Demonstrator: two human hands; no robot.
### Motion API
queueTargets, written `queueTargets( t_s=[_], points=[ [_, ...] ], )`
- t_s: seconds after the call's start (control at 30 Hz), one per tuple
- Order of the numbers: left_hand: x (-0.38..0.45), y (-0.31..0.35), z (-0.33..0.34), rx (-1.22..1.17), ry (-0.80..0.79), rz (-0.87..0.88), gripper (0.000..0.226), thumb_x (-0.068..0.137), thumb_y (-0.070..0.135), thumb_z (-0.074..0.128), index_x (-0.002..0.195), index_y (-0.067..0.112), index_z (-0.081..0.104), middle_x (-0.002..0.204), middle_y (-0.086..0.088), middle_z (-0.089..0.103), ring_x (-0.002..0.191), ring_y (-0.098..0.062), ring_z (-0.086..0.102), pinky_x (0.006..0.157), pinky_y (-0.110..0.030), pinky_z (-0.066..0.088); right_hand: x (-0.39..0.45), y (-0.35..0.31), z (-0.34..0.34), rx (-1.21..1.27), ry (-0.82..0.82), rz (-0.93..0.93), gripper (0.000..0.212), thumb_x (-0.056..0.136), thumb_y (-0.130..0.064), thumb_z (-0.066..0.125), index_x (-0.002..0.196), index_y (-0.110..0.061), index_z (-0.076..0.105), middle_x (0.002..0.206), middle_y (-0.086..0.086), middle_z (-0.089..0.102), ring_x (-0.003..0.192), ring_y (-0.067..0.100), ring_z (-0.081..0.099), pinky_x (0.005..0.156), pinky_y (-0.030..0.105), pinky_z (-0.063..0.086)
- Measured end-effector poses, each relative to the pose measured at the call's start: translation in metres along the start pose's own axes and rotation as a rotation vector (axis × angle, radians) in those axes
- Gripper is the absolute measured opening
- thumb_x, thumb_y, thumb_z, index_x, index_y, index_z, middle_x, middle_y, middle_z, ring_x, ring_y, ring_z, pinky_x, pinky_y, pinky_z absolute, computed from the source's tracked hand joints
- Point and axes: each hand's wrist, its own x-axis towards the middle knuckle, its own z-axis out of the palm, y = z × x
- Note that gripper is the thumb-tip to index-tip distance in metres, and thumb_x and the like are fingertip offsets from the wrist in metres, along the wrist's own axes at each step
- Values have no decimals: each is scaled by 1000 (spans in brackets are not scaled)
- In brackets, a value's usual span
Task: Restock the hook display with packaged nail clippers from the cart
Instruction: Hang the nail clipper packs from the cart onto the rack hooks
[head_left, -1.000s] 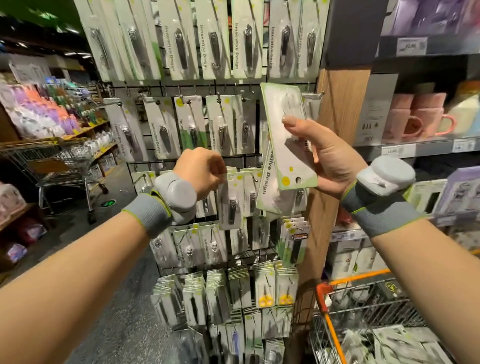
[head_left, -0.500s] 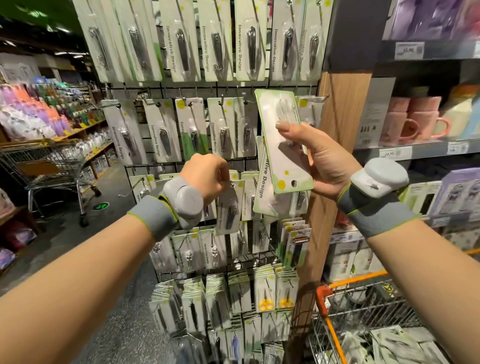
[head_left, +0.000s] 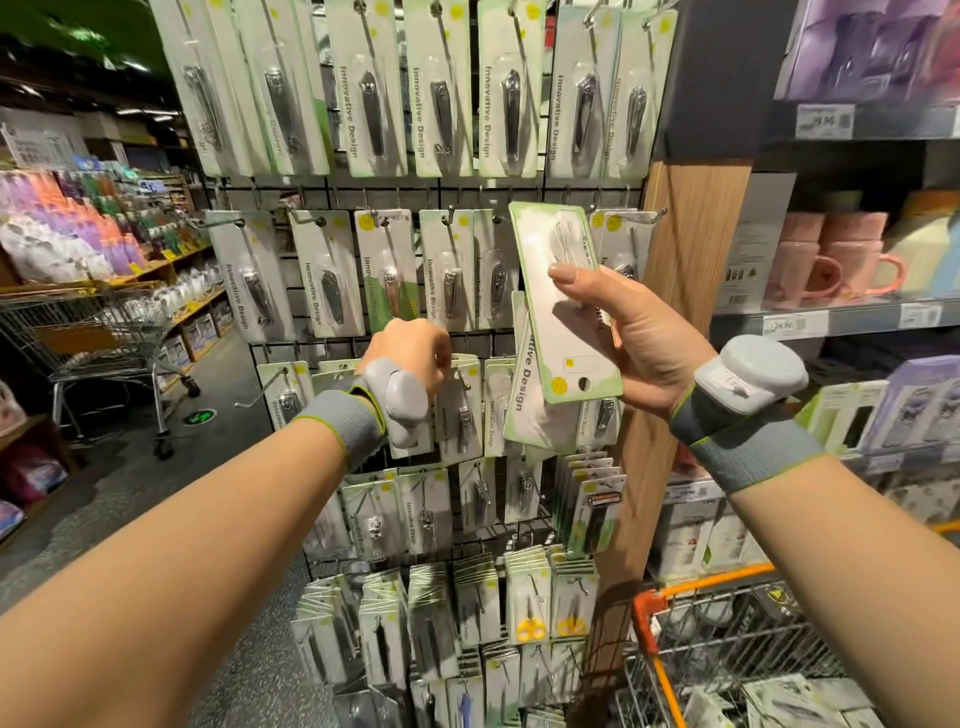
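Left hand (head_left: 410, 348) curled at a hook (head_left: 464, 378) mid-display, prob. seating a pack; grip hidden. Right hand (head_left: 636, 338) gripped spare clipper packs (head_left: 563, 322) just right of it, held ready.

Store aisle: speckled grey floor (head_left: 130, 499), wooden pillar (head_left: 680, 270), stocked shelves (head_left: 831, 319).

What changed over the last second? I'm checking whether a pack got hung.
Little changed. The left hand stays curled at a third-row hook, fingers hidden, so hanging can't be confirmed. The right hand still grips the upside-down packs beside the display, unmoved. The view shifted slightly.
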Motion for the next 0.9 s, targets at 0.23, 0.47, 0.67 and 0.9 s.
queueTargets(
  t_s=[0.23, 0.47, 0.67, 0.9],
  points=[
    [5, -1, 2, -18, 17, 4, 15, 81, 7, 64, 84, 20, 71, 97, -11, 69, 94, -33, 62, 76, -34, 51, 3, 1, -1, 26, 9, 0, 7, 62, -20, 67, 59, -20, 73, 62, -9, 60, 60, 2, 57, 67, 16, 52],
    [-10, 7, -30, -131, 140, 109, 9, 85, 14, 65, 89, 17, 73, 90, -4, 72, 88, -23, 66, 85, -35, 53, -3, -2, -1, 25, -21, -3, 13, 65, -20, 67, 75, -15, 60, 60, -7, 57, 57, 3, 57, 59, 18, 53],
    [-54, 47, -72, -1188, -363, -33, 24, 96, 21, 49, 98, 0, 60, 78, -12, 62, 57, -16, 59, 58, -25, 57, -5, -5, 7, 110, 25, 1, 6, 79, -12, 64, 75, -13, 68, 67, -2, 62, 66, 9, 57, 71, 24, 51],
    [-60, 57, -80, -1142, -381, -17, 27, 96, 26, 48, 104, 3, 60, 79, -7, 59, 49, -9, 51, 47, -21, 47, -6, -14, 19, 223, 102, -6, 6, 77, -15, 67, 81, -14, 64, 60, -4, 53, 53, 4, 53, 57, 21, 50]
  ],
)
